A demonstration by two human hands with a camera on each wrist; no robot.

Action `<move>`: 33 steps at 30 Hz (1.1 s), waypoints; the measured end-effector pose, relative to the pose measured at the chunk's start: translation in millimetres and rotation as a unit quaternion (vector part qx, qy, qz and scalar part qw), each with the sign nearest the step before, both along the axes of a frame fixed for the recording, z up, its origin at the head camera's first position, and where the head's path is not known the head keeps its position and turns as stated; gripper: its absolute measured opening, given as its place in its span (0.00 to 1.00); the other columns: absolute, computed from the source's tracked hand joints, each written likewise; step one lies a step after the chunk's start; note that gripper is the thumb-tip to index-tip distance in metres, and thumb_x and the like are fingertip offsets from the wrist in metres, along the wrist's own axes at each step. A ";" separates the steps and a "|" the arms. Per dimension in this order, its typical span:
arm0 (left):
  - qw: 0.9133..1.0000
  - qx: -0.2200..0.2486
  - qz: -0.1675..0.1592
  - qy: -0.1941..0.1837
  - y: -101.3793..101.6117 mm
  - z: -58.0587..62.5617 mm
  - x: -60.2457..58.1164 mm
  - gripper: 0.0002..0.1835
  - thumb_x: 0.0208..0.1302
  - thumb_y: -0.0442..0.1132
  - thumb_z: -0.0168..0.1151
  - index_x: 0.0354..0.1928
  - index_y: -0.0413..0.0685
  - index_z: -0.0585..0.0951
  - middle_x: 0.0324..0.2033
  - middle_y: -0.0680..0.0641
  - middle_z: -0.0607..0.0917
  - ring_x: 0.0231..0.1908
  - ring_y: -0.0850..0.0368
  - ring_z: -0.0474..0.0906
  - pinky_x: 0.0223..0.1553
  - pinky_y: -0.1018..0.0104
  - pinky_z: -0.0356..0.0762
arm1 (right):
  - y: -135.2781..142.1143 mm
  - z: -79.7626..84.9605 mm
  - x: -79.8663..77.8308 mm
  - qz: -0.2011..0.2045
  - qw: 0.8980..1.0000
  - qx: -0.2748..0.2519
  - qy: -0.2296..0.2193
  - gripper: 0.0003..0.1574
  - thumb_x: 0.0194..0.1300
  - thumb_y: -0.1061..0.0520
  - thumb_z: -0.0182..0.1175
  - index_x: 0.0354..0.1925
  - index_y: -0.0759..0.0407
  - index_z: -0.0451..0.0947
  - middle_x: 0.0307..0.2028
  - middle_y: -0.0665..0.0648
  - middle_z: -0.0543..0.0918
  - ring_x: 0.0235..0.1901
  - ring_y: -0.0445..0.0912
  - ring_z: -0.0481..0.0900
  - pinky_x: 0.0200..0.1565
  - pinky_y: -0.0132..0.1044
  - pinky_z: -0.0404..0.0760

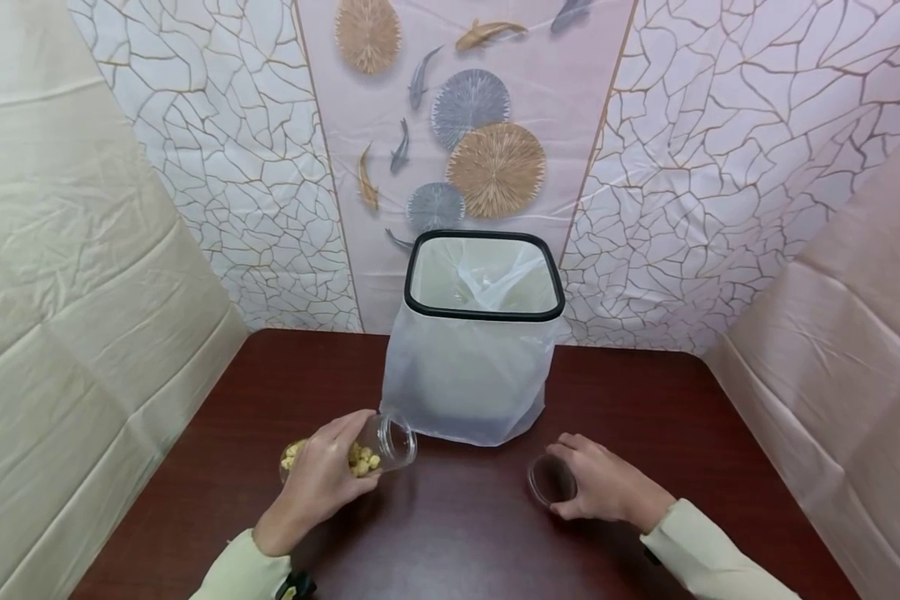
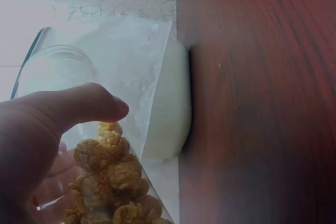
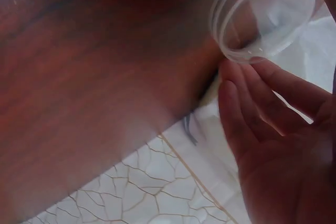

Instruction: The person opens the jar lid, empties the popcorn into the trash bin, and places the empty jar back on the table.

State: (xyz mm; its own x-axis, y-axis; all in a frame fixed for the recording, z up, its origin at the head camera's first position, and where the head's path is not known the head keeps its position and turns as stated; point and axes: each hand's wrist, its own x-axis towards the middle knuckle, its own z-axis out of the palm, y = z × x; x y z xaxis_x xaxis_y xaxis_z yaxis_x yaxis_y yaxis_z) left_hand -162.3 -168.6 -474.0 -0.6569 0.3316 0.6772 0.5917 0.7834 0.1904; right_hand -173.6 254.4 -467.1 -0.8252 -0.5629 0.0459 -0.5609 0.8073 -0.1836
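Note:
My left hand [image 1: 322, 471] grips a clear jar [image 1: 396, 440] that is tipped nearly onto its side, its open mouth to the right. Yellow-brown popcorn [image 2: 113, 177] lies in the lower part of the jar, and the left wrist view has my thumb across the jar's wall. Between the thumb and fingers of my right hand [image 1: 598, 479] is a clear round lid [image 3: 265, 19], held by its rim over the right half of the table. The bin [image 1: 468, 358] stands behind and between both hands.
A whitish bag lines the bin and hangs over its outside, under a black rim [image 1: 487, 315]. The dark red-brown table [image 1: 450, 533] ends at a patterned backdrop [image 1: 645, 217]. Beige fabric [image 1: 67, 275] hangs along the left side, with more on the right.

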 end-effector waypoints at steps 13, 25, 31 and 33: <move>1.000 0.015 0.000 0.001 -8.8 11.6 -9.9 0.48 0.28 0.41 0.92 0.59 0.40 0.82 0.51 0.40 0.89 0.48 0.47 0.89 0.48 0.52 0.90 | 6.1 6.1 -4.1 -0.015 1.000 -0.008 -0.020 0.49 0.56 0.35 0.76 0.61 0.70 0.80 0.59 0.70 0.83 0.58 0.62 0.83 0.60 0.58 0.84; 0.999 0.045 0.004 -0.017 -23.5 95.1 -51.1 0.43 0.39 0.41 0.89 0.61 0.40 0.80 0.51 0.40 0.89 0.46 0.45 0.88 0.46 0.47 0.88 | 11.9 124.2 -30.0 -0.068 0.997 0.017 0.027 0.56 0.77 0.27 0.49 0.81 0.67 0.57 0.77 0.74 0.64 0.75 0.71 0.66 0.74 0.68 0.66; 0.999 0.031 0.016 0.015 -24.4 142.5 -73.1 0.42 0.41 0.40 0.87 0.62 0.37 0.80 0.50 0.37 0.89 0.44 0.40 0.88 0.44 0.44 0.88 | 6.2 174.6 -53.0 -0.077 0.996 0.011 0.035 0.57 0.79 0.28 0.47 0.85 0.63 0.45 0.82 0.71 0.54 0.80 0.70 0.56 0.77 0.68 0.60; 0.999 0.023 0.017 0.033 -24.8 156.4 -79.2 0.42 0.42 0.39 0.86 0.62 0.35 0.79 0.50 0.36 0.89 0.44 0.38 0.88 0.44 0.43 0.87 | 1.8 183.0 -62.4 -0.068 0.997 0.012 0.040 0.57 0.79 0.29 0.47 0.85 0.63 0.44 0.83 0.70 0.51 0.81 0.69 0.53 0.78 0.67 0.58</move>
State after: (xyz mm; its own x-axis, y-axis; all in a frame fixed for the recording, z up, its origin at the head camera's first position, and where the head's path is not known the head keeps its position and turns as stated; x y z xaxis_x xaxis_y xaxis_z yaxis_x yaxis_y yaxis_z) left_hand -241.4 -193.4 -317.6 -0.6203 0.2771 0.7338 0.5775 0.7944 0.1881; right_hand -236.0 256.1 -284.0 -0.8883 -0.4477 0.1027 -0.4579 0.8806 -0.1220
